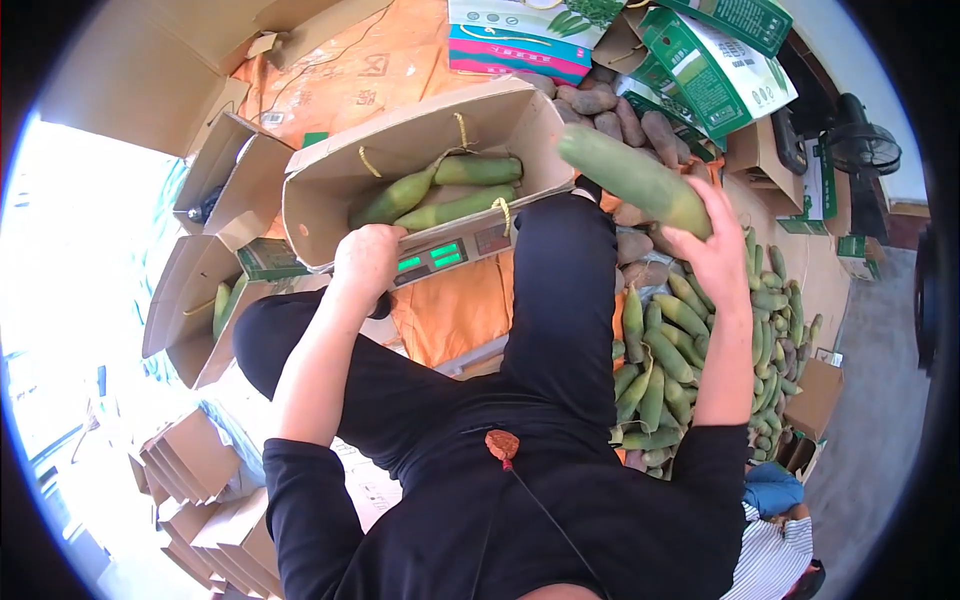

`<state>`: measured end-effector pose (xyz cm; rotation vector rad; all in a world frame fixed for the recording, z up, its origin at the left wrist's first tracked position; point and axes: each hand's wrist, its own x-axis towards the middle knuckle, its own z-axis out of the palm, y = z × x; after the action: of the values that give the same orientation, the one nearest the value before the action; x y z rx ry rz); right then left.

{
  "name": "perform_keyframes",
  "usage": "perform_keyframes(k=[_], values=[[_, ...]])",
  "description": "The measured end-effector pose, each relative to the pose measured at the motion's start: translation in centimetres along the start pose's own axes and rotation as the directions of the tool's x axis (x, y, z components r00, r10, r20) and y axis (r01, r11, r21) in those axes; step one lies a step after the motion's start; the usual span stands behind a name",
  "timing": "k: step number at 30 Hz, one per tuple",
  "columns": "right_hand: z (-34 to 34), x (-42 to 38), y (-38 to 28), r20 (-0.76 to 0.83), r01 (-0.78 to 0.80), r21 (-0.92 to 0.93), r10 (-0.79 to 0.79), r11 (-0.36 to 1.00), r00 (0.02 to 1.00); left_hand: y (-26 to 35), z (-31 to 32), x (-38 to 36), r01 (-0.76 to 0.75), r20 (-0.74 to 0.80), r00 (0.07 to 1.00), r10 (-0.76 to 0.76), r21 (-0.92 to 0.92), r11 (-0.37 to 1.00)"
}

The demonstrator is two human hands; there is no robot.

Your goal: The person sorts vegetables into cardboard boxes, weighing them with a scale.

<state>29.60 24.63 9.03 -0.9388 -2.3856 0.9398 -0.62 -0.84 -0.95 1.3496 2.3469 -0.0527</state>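
My right hand (715,230) is wrapped round the lower end of a large green radish (630,175), held up to the right of an open cardboard box (330,215). Inside the box lie several green radishes (455,207); yellow cord handles show on its walls. My left hand (368,258) is closed over the box's near edge, close to one radish's end; its fingertips are partly hidden. A digital scale (430,258) with lit green displays is right by the box's near side, partly under it.
To my right lie a heap of green radishes (675,345) and darker reddish roots (630,125). Printed green cartons (715,80) stand beyond. More open boxes (205,290) and folded cardboard (190,455) are at left. A fan (862,140) is at far right; another person (775,540) is behind.
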Motion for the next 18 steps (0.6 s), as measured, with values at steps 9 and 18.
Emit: perform_keyframes(k=[9,18], values=[[14.3,10.3,-6.5,0.515,0.402,-0.237,-0.237,0.884,0.824,0.0,-0.3,-0.1,-0.018,-0.006,1.000,0.018,-0.027,0.999],[16.5,12.0,-5.2,0.519,0.296,0.105,-0.306,0.949,0.798,0.5,-0.7,0.1,-0.001,0.016,1.000,0.001,0.019,1.000]])
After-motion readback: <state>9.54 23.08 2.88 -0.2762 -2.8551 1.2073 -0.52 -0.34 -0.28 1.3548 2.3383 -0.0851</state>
